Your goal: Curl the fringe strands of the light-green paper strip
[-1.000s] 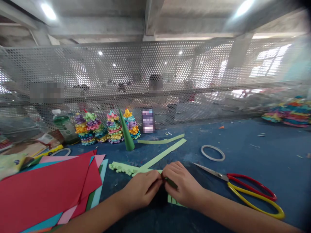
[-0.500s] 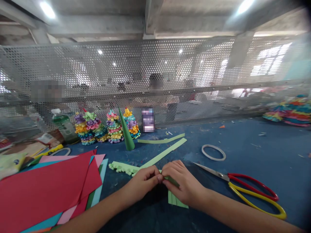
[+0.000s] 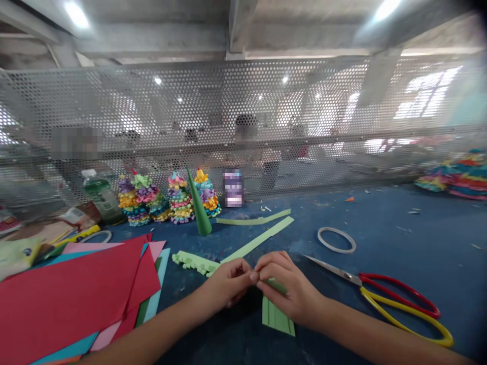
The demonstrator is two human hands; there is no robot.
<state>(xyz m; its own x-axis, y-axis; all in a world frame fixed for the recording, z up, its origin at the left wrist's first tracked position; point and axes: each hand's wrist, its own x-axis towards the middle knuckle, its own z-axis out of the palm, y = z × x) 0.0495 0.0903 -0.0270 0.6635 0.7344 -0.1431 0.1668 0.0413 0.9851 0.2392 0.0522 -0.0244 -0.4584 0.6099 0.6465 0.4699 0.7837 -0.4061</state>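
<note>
A light green paper strip [image 3: 278, 317] with cut slits hangs below my right hand [image 3: 287, 286], whose fingers are closed on it. My left hand [image 3: 232, 281] meets it at the fingertips, pinched at the strip's upper end; the bit between the fingers is mostly hidden. Just beyond my left hand lies a curled, fringed light green strip [image 3: 196, 262]. Two plain light green strips [image 3: 258, 238] lie farther out, one behind the other. A dark green paper cone [image 3: 200, 213] stands upright behind them. To the right rest scissors [image 3: 355, 278] with one red and one yellow handle.
Coloured paper sheets [image 3: 72, 294], red on top, are stacked at the left. A tape ring [image 3: 337, 240] lies beyond the scissors. Several curled-paper cones [image 3: 178, 200], a green bottle [image 3: 102, 197] and a phone [image 3: 233, 188] stand before a perforated metal screen [image 3: 304, 111].
The slitted end of the strip has swung slightly lower and shows more below my right hand. Both hands stay together, with the fingers shifted a little; the view has moved slightly.
</note>
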